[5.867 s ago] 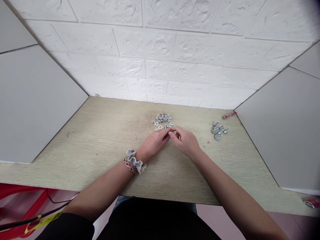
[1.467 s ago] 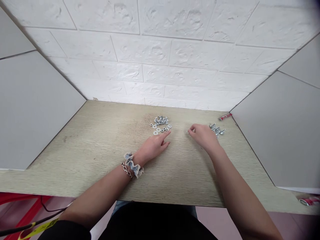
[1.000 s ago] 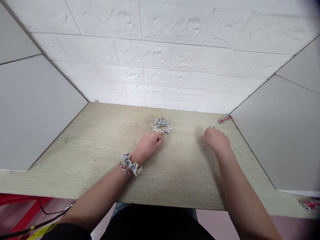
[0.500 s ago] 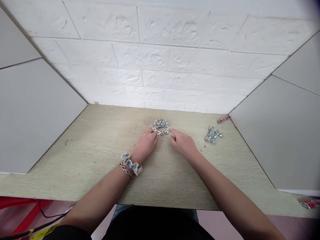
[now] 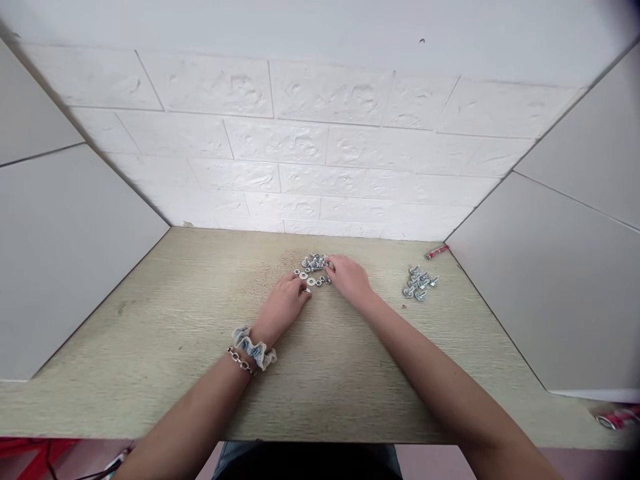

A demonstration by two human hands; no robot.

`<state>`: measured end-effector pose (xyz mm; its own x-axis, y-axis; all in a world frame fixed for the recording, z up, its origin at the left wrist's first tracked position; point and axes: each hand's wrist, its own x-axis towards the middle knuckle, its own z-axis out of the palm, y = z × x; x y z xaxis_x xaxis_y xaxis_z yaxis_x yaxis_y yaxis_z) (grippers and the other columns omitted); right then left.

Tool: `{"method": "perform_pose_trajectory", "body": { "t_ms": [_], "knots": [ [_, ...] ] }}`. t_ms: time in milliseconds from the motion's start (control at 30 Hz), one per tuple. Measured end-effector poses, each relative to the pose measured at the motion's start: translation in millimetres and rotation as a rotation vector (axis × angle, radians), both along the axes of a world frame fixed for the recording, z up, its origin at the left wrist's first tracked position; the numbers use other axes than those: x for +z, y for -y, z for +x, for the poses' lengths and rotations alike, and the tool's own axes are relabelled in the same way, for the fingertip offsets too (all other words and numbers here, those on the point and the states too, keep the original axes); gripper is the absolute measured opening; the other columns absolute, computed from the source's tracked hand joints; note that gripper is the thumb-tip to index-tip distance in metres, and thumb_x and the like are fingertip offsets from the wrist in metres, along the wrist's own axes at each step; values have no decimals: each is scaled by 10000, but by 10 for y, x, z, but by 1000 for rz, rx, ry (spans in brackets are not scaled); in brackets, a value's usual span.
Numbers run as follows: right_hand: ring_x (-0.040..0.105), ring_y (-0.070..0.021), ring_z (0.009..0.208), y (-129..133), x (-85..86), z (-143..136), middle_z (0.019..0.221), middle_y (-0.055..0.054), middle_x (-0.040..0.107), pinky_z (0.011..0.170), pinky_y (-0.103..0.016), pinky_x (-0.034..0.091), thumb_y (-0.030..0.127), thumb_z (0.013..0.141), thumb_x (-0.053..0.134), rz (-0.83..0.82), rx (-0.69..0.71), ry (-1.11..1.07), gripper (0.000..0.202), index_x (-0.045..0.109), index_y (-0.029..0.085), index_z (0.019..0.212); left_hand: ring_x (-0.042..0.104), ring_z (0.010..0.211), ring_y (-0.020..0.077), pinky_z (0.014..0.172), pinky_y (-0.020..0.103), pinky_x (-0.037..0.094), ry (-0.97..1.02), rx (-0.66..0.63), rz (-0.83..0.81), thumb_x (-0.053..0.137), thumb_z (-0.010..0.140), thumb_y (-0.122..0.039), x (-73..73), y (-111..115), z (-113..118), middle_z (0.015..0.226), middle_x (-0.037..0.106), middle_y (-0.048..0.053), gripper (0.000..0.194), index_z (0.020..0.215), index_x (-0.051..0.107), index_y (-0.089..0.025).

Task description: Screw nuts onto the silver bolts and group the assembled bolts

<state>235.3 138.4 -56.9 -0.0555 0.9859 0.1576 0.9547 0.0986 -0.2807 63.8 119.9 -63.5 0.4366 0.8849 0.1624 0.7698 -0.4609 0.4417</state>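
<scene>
My left hand [image 5: 286,301] rests on the wooden tabletop [image 5: 200,333], its thumb and fingers pinched on a small pale washer [image 5: 308,290]. Just beyond it lie flat washers [image 5: 311,282] and nuts [image 5: 319,283] in a loose curved row. My right hand [image 5: 349,277] is at the right side of a pile of bolts [image 5: 315,261], thumb and index finger close together at its edge; what they hold, if anything, is too small to tell. Several assembled bolts [image 5: 421,284] lie in a separate group to the right.
A red-and-silver tube [image 5: 437,252] lies by the right panel [image 5: 565,267], and another red item [image 5: 617,419] at the lower right corner. A grey panel [image 5: 75,267] stands at left, a white brick-patterned wall [image 5: 300,147] behind.
My right hand has moved from the washers to the bolt pile. My left hand has pinched a washer and drawn it slightly nearer. The view has tilted up a little.
</scene>
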Motion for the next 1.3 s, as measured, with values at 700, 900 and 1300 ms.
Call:
{"method": "perform_pose_trajectory", "body": {
  "t_ms": [700, 900, 1300],
  "knots": [
    [629, -121, 690, 525, 10, 81, 802, -22, 647, 498, -170, 501, 205, 709, 633, -150, -442, -2019, 206, 534, 183, 888, 512, 849, 182, 741, 299, 390, 157, -13, -111, 581, 713, -245, 7, 30, 69, 870, 564, 38, 99, 743, 543, -158],
    [615, -82, 631, 523, -24, 78, 781, -27, 645, 493, -125, 494, 125, 743, 571, -266, -416, -1990, 232, 548, 166, 970, 544, 723, 153, 664, 270, 391, 132, -64, -120, 550, 741, -212, 17, 59, 80, 782, 613, 4, 54, 780, 566, -178],
    [575, -79, 626, 560, -133, -53, 737, -9, 626, 626, -192, 476, 234, 564, 717, -343, -132, -1652, 285, 591, 130, 797, 566, 797, 131, 729, 244, 441, 533, -107, -76, 587, 744, -314, 134, 113, 133, 878, 629, 24, 155, 789, 653, -181]
  ]
}}
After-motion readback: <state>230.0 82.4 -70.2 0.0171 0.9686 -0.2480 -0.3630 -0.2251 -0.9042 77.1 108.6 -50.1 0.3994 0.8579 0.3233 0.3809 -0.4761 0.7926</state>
